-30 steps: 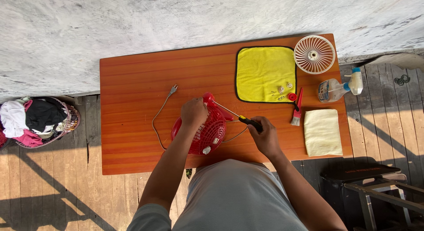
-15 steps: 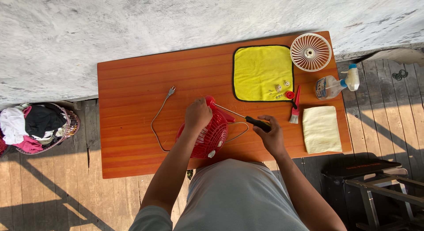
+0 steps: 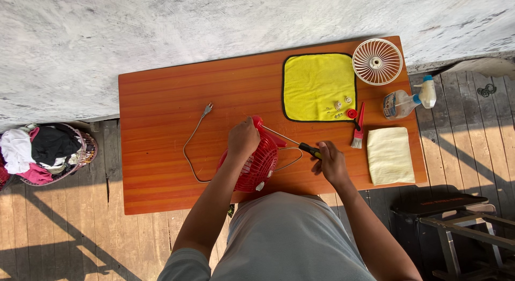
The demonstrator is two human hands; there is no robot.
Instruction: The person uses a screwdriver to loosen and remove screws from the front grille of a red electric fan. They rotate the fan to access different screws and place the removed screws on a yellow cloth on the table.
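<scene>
On the orange surface, the left hand grips the top of the red fan. Right of the fan, the right hand clasps a screwdriver pointing at it. Farther right lies a yellow cloth.

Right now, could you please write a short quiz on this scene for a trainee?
1. True or false: the left hand rests on the red fan.
2. What does the right hand hold? A) small brush B) screwdriver C) spray bottle
3. Which cloth bears the small loose parts?

Key
1. True.
2. B: the screwdriver, its shaft pointed at the fan.
3. The yellow cloth, not the pale folded cloth.
</scene>
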